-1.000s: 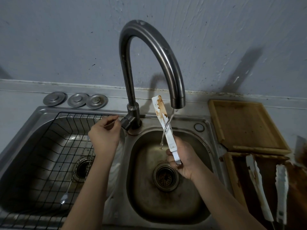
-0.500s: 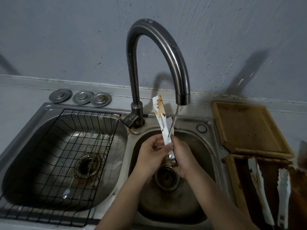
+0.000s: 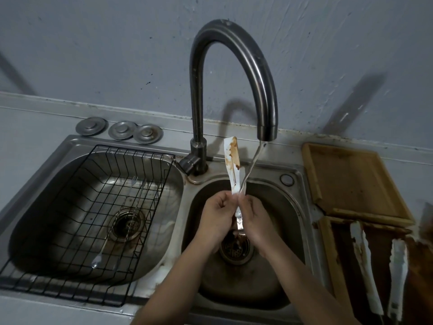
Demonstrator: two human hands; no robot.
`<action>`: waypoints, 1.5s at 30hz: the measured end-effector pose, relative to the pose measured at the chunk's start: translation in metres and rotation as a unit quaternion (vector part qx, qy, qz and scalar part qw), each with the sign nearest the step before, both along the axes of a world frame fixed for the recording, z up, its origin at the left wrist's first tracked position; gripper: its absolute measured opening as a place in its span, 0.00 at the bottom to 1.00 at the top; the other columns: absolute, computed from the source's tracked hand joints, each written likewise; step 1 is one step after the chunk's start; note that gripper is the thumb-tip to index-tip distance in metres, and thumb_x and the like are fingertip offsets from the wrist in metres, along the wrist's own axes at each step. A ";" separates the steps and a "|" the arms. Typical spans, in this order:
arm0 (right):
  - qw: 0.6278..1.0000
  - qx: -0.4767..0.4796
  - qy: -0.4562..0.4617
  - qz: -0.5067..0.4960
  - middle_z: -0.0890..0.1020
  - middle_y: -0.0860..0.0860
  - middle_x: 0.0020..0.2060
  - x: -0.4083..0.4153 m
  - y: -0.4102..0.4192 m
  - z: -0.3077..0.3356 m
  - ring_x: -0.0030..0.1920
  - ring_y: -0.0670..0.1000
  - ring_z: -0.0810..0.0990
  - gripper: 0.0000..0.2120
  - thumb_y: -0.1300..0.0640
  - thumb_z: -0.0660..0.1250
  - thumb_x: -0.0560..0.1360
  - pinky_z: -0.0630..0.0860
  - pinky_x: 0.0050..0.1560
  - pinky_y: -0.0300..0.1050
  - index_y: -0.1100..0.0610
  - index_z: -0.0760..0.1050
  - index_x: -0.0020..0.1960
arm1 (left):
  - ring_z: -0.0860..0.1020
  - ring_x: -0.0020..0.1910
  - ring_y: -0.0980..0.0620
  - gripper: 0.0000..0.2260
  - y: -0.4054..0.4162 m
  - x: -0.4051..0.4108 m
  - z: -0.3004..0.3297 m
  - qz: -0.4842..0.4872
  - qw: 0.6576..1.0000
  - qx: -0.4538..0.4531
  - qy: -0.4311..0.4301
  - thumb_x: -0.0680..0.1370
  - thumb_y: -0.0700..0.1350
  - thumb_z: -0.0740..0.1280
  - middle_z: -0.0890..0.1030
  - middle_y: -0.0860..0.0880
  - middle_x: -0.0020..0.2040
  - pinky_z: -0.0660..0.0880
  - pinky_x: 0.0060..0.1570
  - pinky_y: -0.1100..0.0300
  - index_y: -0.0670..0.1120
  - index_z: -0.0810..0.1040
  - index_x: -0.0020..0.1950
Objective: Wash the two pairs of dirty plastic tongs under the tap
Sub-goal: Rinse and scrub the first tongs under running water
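A white pair of plastic tongs (image 3: 233, 165) smeared with brown sauce stands upright over the right sink basin (image 3: 288, 207). My left hand (image 3: 216, 218) and my right hand (image 3: 254, 219) both grip its lower part, fingers closed around it. A thin stream of water (image 3: 254, 160) runs from the curved tap (image 3: 236, 73) and hits the tongs just above my hands. A second dirty white pair of tongs (image 3: 375, 266) lies spread open on a dark wooden tray (image 3: 328, 259) at the right.
The left basin holds a black wire rack (image 3: 77, 231) with a spoon and forks (image 3: 138, 184) in it. Three metal drain covers (image 3: 121, 130) lie behind it. A wooden board (image 3: 351, 181) sits right of the sink. The drain strainer (image 3: 236, 250) lies below my hands.
My left hand left the tap handle and came across to grip the tongs beside my right hand. The water keeps running onto the tongs.
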State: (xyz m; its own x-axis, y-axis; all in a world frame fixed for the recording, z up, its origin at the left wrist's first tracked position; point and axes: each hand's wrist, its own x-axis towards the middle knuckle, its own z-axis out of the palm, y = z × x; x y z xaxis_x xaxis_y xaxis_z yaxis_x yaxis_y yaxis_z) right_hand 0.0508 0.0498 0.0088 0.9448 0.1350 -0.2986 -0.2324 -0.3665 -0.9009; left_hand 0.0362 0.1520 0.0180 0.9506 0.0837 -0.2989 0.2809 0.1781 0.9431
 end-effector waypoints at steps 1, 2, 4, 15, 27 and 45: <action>1.000 -0.015 -0.016 0.002 0.77 0.45 0.53 0.000 -0.001 0.003 0.48 0.42 0.78 0.29 0.40 0.55 0.76 0.77 0.43 0.38 0.57 0.60 0.71 | 0.80 0.38 0.47 0.10 0.000 0.000 0.000 -0.006 1.000 0.002 0.001 0.80 0.44 0.61 0.82 0.42 0.40 0.78 0.37 0.56 0.40 0.80 0.47; 0.999 -0.031 -0.044 -0.003 0.77 0.47 0.54 0.001 -0.003 0.004 0.49 0.41 0.77 0.29 0.44 0.58 0.77 0.75 0.43 0.35 0.57 0.58 0.72 | 0.80 0.36 0.48 0.10 -0.001 0.000 0.000 -0.014 1.000 0.005 0.003 0.80 0.43 0.61 0.81 0.44 0.38 0.77 0.36 0.57 0.42 0.79 0.46; 0.987 -0.098 -0.126 -0.021 0.72 0.55 0.65 0.003 -0.009 0.007 0.60 0.47 0.74 0.33 0.47 0.65 0.74 0.72 0.57 0.41 0.57 0.56 0.73 | 0.75 0.30 0.51 0.11 -0.001 0.000 0.000 -0.030 0.999 0.020 0.007 0.81 0.42 0.59 0.78 0.46 0.33 0.72 0.30 0.60 0.44 0.77 0.42; 0.944 -0.217 -0.249 -0.010 0.71 0.56 0.68 0.051 -0.030 0.007 0.69 0.56 0.67 0.25 0.48 0.62 0.75 0.66 0.69 0.58 0.57 0.67 0.68 | 0.70 0.27 0.57 0.16 0.018 -0.012 -0.014 -0.072 0.965 0.247 -0.049 0.79 0.45 0.61 0.73 0.52 0.27 0.66 0.28 0.63 0.51 0.72 0.31; 0.939 -0.143 -0.296 -0.103 0.79 0.50 0.40 0.046 -0.014 0.003 0.37 0.39 0.75 0.08 0.59 0.66 0.75 0.73 0.40 0.29 0.61 0.79 0.50 | 0.72 0.25 0.54 0.19 0.052 -0.007 -0.024 -0.035 0.924 0.368 -0.099 0.77 0.54 0.63 0.71 0.51 0.23 0.70 0.28 0.53 0.45 0.75 0.30; 0.967 -0.122 -0.168 -0.146 0.77 0.56 0.59 0.048 -0.031 0.003 0.58 0.51 0.76 0.18 0.68 0.59 0.76 0.69 0.52 0.34 0.61 0.68 0.66 | 0.58 0.13 0.58 0.16 0.068 -0.003 -0.033 0.073 0.994 0.019 0.073 0.80 0.44 0.57 0.61 0.54 0.16 0.54 0.17 0.71 0.44 0.72 0.33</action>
